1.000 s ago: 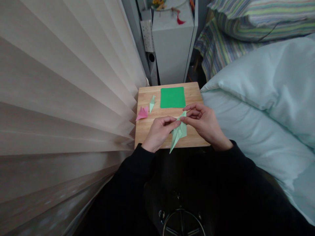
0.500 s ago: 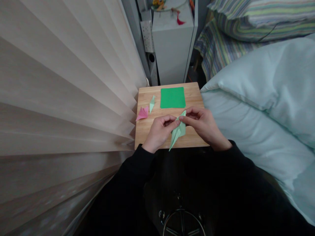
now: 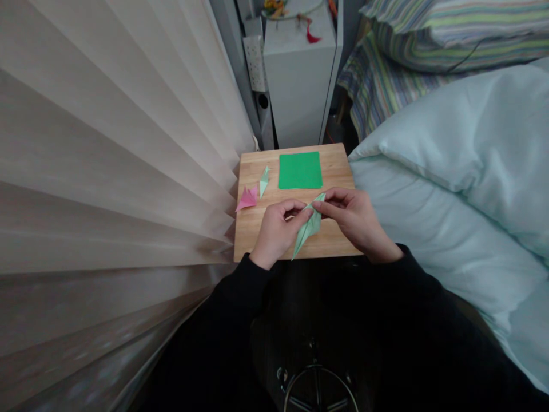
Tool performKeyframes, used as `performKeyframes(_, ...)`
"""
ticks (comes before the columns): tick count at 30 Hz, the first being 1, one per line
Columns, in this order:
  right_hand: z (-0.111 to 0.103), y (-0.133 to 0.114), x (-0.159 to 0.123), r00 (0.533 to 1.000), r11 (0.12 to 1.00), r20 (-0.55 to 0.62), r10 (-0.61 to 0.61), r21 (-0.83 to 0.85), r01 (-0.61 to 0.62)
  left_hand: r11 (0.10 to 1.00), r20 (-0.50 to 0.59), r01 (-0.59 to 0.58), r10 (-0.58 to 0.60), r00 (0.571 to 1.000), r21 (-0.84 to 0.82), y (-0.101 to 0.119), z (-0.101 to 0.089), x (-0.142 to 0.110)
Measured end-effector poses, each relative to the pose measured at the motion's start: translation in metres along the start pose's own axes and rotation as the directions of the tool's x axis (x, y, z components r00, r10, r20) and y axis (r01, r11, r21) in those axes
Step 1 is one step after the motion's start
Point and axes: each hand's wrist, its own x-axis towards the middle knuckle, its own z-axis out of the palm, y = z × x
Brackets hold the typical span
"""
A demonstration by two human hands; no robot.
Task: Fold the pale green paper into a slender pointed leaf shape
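Note:
A folded sheet of light green origami paper [image 3: 309,226] is held between both my hands above the near part of the wooden table [image 3: 251,229]. My left hand [image 3: 278,229] pinches its left side, thumb on top. On the upper right, my right hand [image 3: 349,214] grips the paper near its upper tip with thumb and fingers. The paper's long point slants down and left toward the table's front edge. Fingertips cover part of the upper folds. Beyond my hands lies a stack of bright green square paper [image 3: 300,170].
A pink folded paper piece [image 3: 247,198] and a small light green one [image 3: 264,182] rest at the table's left. A pleated curtain [image 3: 150,171] borders the left side, bedding [image 3: 450,171] the right. A white cabinet [image 3: 299,86] stands behind.
The light green paper has turned slightly and its right flap looks narrower between my fingers. Both hands keep their pinch and have hardly moved.

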Motion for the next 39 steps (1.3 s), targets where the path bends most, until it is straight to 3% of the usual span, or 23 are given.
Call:
performKeyframes(16,0.0002,-0.0010,-0.0009,0.999,0.996,-0.013,-0.041,-0.074,0.040,0.998,-0.049,-0.002,0.005,0.999,0.060,0.0010,0.0002,-0.0007)
performKeyframes(29,0.0009,0.0012,-0.0015,0.985,0.963,0.086,-0.148,-0.217,0.163,0.977,-0.059,0.067,-0.080,0.995,-0.203,-0.0023,-0.0003,0.0003)
performKeyframes(39,0.0020,-0.0013,-0.0043,0.989,0.976,0.120,-0.084,-0.190,0.106,0.891,-0.032,0.221,-0.254,0.967,-0.396,0.0025,-0.0010,-0.0004)
